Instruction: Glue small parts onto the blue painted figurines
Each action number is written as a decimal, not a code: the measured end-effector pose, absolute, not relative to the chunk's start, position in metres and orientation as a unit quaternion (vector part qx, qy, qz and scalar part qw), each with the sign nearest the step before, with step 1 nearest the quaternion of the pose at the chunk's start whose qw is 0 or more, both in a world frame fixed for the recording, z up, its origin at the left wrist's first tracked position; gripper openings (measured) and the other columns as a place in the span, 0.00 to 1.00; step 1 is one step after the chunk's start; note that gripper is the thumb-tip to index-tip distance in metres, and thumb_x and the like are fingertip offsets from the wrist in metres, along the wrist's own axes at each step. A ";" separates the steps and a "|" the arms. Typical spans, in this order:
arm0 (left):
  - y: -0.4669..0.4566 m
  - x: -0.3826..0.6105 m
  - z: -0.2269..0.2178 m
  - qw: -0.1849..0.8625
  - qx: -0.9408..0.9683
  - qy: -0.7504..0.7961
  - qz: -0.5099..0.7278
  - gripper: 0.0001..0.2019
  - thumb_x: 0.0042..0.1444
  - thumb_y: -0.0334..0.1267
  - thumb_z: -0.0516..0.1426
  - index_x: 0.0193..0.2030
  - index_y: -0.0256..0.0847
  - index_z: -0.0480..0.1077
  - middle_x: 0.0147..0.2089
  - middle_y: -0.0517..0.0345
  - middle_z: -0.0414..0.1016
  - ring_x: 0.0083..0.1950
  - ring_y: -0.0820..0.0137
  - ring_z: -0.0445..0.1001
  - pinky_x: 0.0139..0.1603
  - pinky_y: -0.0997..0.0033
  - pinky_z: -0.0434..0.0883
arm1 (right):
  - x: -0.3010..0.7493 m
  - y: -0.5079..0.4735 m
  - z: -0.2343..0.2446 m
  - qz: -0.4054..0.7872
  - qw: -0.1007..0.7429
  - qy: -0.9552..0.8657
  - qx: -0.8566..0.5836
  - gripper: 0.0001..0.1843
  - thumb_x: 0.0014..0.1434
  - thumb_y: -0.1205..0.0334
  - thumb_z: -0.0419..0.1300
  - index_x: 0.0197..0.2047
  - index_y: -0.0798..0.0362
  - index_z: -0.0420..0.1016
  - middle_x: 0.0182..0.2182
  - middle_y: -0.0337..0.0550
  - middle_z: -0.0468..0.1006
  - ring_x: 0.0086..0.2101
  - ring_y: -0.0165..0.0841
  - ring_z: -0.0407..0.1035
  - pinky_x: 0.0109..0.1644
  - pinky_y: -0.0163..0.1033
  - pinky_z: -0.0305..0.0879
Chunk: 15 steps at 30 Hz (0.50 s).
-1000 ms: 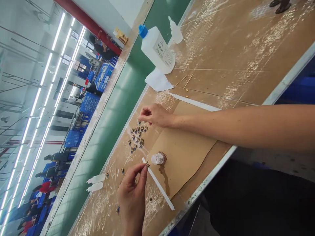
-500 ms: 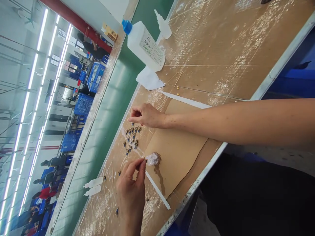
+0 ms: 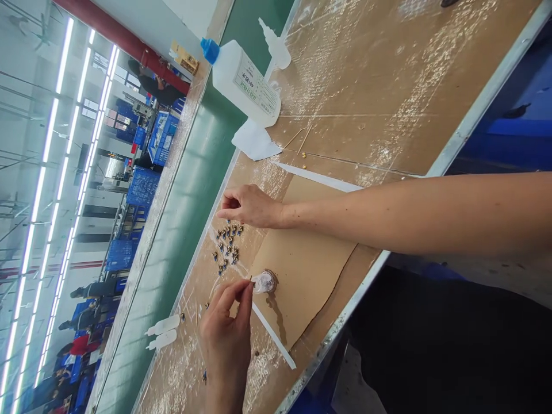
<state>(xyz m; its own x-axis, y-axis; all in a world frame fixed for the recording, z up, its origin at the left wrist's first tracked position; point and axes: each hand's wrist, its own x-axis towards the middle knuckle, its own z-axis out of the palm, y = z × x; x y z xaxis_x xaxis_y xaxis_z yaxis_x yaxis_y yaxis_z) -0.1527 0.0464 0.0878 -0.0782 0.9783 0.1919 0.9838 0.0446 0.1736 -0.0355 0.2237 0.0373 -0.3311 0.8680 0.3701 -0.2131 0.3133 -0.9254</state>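
The picture is rolled on its side, so my right hand point(image 3: 250, 206) is the upper one. Its fingertips are pinched together over the far edge of a cluster of small gold-and-blue parts point(image 3: 228, 244); whatever lies between them is hidden. Lower down, my left hand point(image 3: 226, 322) has thumb and forefinger pinched on a tiny dark part point(image 3: 252, 278), too small to name. That part is right beside the mouth of a small clear container point(image 3: 264, 282), which stands on a brown cardboard sheet point(image 3: 308, 264).
A white bottle with a blue cap point(image 3: 245, 83) and a small dropper bottle point(image 3: 276, 46) stand beyond my right hand. Thin sticks point(image 3: 305, 140) and folded white paper point(image 3: 254, 140) lie near them. Two squeeze bottles point(image 3: 163, 332) lie on the far left side. A green strip point(image 3: 202, 155) borders the table.
The whole view has shifted slightly to the left. Both hands keep nearly the same pinched poses and places over the table.
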 end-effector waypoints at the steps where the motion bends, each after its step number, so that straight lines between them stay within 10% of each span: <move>1: 0.047 -0.152 0.088 0.011 -0.679 -0.722 -0.130 0.06 0.55 0.42 0.57 0.33 0.45 0.74 0.35 0.62 0.75 0.35 0.73 0.73 0.39 0.75 0.66 | -0.036 0.224 0.037 0.523 0.516 -0.625 -0.262 0.09 0.52 0.62 0.60 0.25 0.57 0.67 0.23 0.36 0.68 0.25 0.24 0.58 0.33 0.32 0.51; 15: 0.027 -0.151 0.100 -0.022 -0.532 -0.819 -0.214 0.14 0.46 0.51 0.62 0.34 0.45 0.77 0.35 0.59 0.78 0.36 0.69 0.76 0.39 0.72 0.71 | -0.032 0.224 0.041 0.519 0.520 -0.624 -0.267 0.09 0.53 0.62 0.59 0.25 0.57 0.67 0.23 0.36 0.68 0.25 0.23 0.59 0.33 0.32 0.53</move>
